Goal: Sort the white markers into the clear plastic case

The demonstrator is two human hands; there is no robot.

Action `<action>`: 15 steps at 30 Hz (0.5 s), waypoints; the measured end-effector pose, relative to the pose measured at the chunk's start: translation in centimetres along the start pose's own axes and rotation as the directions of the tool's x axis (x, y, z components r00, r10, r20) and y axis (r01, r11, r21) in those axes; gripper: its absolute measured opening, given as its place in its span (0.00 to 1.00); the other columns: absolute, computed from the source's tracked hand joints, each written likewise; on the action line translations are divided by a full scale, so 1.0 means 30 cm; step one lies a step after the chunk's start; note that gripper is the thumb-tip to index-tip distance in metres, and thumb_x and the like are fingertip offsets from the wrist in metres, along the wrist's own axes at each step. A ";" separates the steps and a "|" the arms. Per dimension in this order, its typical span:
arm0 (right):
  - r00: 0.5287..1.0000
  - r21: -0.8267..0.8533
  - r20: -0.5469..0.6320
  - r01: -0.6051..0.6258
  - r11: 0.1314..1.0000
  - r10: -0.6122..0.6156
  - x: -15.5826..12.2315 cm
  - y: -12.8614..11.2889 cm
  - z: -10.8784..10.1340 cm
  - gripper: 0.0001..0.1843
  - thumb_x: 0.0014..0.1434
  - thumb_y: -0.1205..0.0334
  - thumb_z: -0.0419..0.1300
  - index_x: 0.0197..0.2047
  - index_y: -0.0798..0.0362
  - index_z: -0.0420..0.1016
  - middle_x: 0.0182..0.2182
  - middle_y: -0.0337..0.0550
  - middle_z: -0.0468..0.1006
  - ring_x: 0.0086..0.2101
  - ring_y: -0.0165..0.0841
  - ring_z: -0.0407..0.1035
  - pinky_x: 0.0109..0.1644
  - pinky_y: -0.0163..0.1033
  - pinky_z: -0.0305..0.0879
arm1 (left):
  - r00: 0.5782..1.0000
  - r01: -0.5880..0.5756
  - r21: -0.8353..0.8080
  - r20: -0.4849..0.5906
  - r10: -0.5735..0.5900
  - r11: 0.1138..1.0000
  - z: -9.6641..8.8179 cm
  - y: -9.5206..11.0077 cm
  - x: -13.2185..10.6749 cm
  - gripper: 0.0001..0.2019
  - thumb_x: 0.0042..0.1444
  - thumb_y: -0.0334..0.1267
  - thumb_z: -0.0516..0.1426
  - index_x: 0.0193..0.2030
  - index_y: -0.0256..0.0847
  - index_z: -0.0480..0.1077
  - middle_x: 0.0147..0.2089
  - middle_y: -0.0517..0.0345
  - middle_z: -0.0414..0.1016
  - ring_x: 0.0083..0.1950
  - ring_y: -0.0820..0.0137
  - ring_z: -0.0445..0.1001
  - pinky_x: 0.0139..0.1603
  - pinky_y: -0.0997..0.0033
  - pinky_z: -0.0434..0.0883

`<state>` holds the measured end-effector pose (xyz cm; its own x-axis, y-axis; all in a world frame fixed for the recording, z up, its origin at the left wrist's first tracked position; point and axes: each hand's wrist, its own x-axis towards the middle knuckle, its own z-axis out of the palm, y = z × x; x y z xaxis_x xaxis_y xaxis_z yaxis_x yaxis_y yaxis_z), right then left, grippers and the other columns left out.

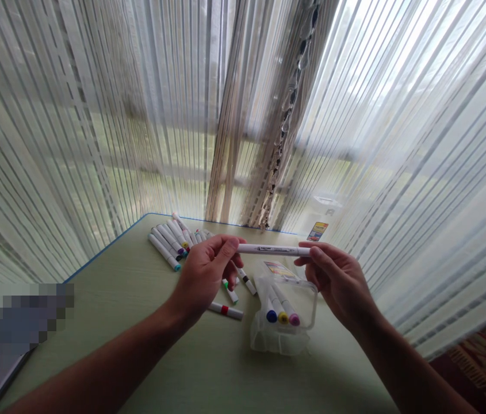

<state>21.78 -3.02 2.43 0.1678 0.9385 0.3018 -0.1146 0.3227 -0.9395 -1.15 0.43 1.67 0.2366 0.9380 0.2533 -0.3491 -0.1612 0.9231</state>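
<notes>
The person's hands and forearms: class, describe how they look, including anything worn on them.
The left hand and right hand are bare, with no gloves and no rings that I can see. The left forearm and right forearm show no sleeve, watch or bracelet, and no clear markings. Some fingers are partly hidden.

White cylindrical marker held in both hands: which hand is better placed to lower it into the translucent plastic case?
Probably the right hand: it grips one end of the white marker close by the translucent case; the left hand is nearer the loose white markers.
</notes>
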 end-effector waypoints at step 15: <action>1.000 -0.008 -0.002 -0.007 1.000 0.007 -0.001 -0.003 0.000 0.14 0.53 0.52 0.72 0.37 0.53 0.84 0.26 0.45 0.82 0.16 0.24 0.59 0.17 0.32 0.50 | 0.999 -0.028 0.077 0.019 0.027 0.997 0.001 -0.005 -0.004 0.14 0.60 0.44 0.62 0.44 0.34 0.74 0.31 0.59 0.74 0.18 0.79 0.66 0.17 0.78 0.67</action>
<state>21.80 -3.08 2.51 0.1688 0.9405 0.2948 -0.1084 0.3150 -0.9429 -1.11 0.35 1.51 0.2439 0.9275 0.2833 -0.2849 -0.2108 0.9351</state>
